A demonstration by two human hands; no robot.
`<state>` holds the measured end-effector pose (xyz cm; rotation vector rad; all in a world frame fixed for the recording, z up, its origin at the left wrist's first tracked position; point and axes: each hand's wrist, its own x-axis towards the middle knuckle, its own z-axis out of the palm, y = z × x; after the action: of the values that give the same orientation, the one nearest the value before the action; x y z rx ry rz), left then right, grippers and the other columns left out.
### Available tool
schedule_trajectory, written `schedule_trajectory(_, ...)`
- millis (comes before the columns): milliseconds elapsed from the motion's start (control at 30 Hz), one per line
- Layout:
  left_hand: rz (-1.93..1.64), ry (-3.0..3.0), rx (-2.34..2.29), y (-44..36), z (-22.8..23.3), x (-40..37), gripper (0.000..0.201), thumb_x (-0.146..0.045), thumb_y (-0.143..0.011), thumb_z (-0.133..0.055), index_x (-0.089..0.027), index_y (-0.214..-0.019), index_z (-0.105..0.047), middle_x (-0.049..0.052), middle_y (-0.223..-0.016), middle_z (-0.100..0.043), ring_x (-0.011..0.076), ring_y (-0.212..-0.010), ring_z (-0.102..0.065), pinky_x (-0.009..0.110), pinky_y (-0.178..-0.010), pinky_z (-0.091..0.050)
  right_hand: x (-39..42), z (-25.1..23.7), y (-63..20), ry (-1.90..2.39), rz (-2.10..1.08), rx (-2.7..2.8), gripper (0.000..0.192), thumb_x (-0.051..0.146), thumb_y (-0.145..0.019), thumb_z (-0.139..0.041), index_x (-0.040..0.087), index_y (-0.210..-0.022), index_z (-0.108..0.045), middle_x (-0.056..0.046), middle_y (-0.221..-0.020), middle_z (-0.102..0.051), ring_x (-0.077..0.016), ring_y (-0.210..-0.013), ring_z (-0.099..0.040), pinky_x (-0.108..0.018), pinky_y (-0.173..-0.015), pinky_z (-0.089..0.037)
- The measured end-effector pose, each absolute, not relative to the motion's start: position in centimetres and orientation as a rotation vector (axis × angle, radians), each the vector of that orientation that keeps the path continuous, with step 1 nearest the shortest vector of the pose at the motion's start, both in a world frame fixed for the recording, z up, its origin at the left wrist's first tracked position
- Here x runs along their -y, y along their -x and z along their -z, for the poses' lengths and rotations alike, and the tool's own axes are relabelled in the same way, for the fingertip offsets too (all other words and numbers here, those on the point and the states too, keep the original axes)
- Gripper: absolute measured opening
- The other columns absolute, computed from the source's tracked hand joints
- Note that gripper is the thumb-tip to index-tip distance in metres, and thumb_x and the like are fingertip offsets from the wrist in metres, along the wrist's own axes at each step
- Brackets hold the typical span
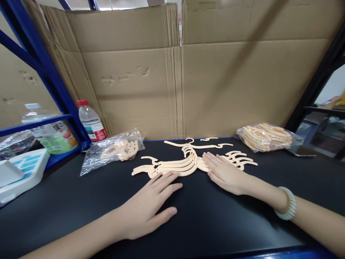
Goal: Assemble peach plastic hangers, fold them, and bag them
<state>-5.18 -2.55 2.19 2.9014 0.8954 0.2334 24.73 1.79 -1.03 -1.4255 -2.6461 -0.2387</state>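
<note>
- Head view: pale peach plastic hangers (pixel 188 172) lie flat in an overlapping row on the black table (pixel 194 223), near its middle, their hooks bunched together at the centre.
- Left hand (pixel 151 205) is open, palm down, with the thumb held apart; its fingertips reach the near edge of the row's left arms, and it grips nothing that shows.
- Right hand (pixel 226 175) is also open, laid palm down across the row's right arms, its fingers together and pointing toward the hooks. A pale beaded bracelet (pixel 288 205) circles that wrist.
- Just behind the row, a single hanger (pixel 175 144) lies with its hook toward the cardboard (pixel 129 79), and a small peach piece (pixel 211 139) lies beyond its right arm.
- To the left, a clear bag (pixel 93 160) holds a few peach pieces; behind it stands a red-capped bottle (pixel 93 124).
- Farther left are a larger bottle (pixel 58 138) with a green label and a white tray (pixel 24 183) with blue markings.
- To the right, a clear package (pixel 265 136) holds a stack of peach hangers, with a flat dark object (pixel 303 153) beside it.
</note>
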Motion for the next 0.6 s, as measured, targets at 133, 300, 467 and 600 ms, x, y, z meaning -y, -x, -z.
schedule_trajectory(133,-0.172,-2.904,-0.92,5.1,-2.5,2.6,0.047,-0.036,-0.095,-0.045,-0.022,-0.14,-0.04,0.012,-0.153,-0.028,0.0308,-0.141,-0.023,0.057,-0.111,-0.027,-1.8,0.9,-24.6,1.412,0.231,2.636,0.056,0.028,-0.095,-0.027,0.001,-0.143,-0.035,-0.021,-0.147,-0.033,-0.0317,-0.137,-0.03,-0.053,-0.109,-0.032)
schedule_trajectory(300,-0.129,-2.882,-0.952,5.0,-2.5,2.6,0.048,-0.038,-0.096,-0.043,-0.022,-0.141,-0.039,0.012,-0.154,-0.025,0.0318,-0.142,-0.021,0.058,-0.11,-0.026,-1.7,0.2,-24.3,1.476,0.185,2.671,0.057,0.027,-0.094,-0.027,-0.003,-0.142,-0.033,-0.022,-0.148,-0.031,-0.0317,-0.138,-0.027,-0.051,-0.111,-0.031)
schedule_trajectory(467,-0.136,-2.883,-0.935,5.1,-2.2,2.3,0.049,-0.04,-0.096,-0.042,-0.023,-0.142,-0.037,0.011,-0.154,-0.024,0.0318,-0.142,-0.02,0.058,-0.111,-0.025,-1.8,-0.1,-24.4,1.481,0.182,2.685,0.058,0.028,-0.095,-0.026,-0.004,-0.143,-0.031,-0.022,-0.149,-0.029,-0.0314,-0.139,-0.026,-0.049,-0.112,-0.028)
schedule_trajectory(600,-0.198,-2.897,-0.917,5.3,-1.9,2.0,0.048,-0.039,-0.096,-0.043,-0.023,-0.141,-0.037,0.011,-0.154,-0.025,0.0305,-0.142,-0.02,0.057,-0.112,-0.023,-2.2,0.6,-24.6,1.418,0.213,2.653,0.056,0.028,-0.095,-0.028,0.0,-0.142,-0.035,-0.022,-0.147,-0.033,-0.0314,-0.138,-0.029,-0.051,-0.11,-0.031)
